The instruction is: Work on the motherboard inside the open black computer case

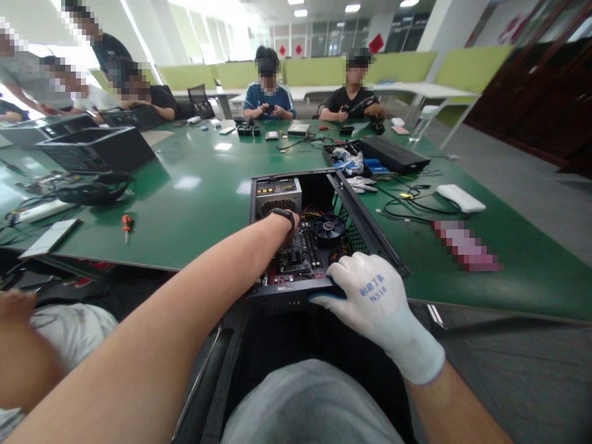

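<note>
A black computer case [365, 222] lies on its side before me, its interior exposed. My bare left hand [295, 227], with a dark band at the wrist, reaches inside between the power supply [279, 200] and the motherboard [296, 256]. Its fingers are hidden behind the wrist and forearm, so what they touch does not show. A white work glove covers my right hand [365, 290], which grips the near wall of the case, fingers over the rim and thumb outside. Beyond it sits the round black CPU fan [329, 227].
Around the case on the green table [203, 209] are an orange screwdriver [126, 227], a tool tray [351, 161], loose gloves [361, 184], black cables [404, 200] and a white box [461, 198]. Another dark case [97, 151] stands left. Several people sit or stand around; one is close at my left.
</note>
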A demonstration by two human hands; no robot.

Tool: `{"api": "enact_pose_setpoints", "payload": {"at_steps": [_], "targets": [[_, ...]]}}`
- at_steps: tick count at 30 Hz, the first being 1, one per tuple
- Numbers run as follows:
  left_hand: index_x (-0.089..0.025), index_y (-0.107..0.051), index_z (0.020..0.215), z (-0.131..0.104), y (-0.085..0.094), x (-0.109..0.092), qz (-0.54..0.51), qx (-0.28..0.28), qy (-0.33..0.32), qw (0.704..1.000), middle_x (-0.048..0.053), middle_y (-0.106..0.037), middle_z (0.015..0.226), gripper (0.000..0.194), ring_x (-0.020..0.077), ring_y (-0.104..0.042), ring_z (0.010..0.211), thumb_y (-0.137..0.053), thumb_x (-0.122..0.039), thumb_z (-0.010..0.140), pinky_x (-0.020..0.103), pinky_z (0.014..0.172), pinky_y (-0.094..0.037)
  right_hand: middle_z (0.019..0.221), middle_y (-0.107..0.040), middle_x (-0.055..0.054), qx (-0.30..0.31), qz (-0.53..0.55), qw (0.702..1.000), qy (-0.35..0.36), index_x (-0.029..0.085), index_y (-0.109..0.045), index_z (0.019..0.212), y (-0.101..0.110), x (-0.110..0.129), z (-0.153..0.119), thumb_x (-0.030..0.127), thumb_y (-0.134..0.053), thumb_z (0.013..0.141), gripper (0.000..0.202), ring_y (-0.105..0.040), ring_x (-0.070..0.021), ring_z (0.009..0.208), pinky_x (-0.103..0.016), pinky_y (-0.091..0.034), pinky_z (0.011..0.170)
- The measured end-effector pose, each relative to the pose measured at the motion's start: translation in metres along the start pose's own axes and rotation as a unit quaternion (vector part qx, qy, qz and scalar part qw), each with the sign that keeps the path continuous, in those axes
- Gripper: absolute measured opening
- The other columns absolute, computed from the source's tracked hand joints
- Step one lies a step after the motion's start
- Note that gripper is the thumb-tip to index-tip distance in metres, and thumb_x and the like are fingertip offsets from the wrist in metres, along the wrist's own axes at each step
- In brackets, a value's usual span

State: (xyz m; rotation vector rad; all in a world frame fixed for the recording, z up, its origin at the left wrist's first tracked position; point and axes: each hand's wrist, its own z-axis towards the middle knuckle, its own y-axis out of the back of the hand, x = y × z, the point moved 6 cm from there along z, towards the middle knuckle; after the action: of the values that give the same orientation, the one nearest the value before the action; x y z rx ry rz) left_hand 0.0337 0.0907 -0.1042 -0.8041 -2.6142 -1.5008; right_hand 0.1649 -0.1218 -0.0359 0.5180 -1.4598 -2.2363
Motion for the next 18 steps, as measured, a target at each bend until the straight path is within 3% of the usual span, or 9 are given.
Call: {"api": "enact_pose_setpoints", "payload": {"at_steps": [11,18], "targets": [[-0.013,-0.08,0.108,-0.0091,0.0032,-0.0035,0.022,0.0,0.003,1.0,0.013,-0.078,0.106,0.06,0.033,-0.07,0.106,-0.092,-0.025,0.05,0.035,0.098,-0.053,0.08,-0.061,-0.004,-0.009,-0.014,1.0,-0.002,0.023,-0.062,0.085,-0.0002,0.0008,-0.0009,0.074,-0.054,0.088,0.052,-0.048,-0.0213,0.078,-0.036,-0.021,0.071],[-0.015,-0.08,0.108,-0.0034,0.0013,-0.0004,0.021,-0.009,0.001,1.0,0.012,-0.078,0.109,0.06,0.0318,-0.071,0.104,-0.092,-0.032,0.051,0.033,0.094,-0.055,0.078,-0.061,-0.004,-0.011,-0.014,1.0,-0.003,0.022,-0.063,0.083,0.0012,0.0007,0.0009,0.074,-0.054,0.088,0.053,-0.047,-0.021,0.076,-0.036,-0.021,0.07]]}}
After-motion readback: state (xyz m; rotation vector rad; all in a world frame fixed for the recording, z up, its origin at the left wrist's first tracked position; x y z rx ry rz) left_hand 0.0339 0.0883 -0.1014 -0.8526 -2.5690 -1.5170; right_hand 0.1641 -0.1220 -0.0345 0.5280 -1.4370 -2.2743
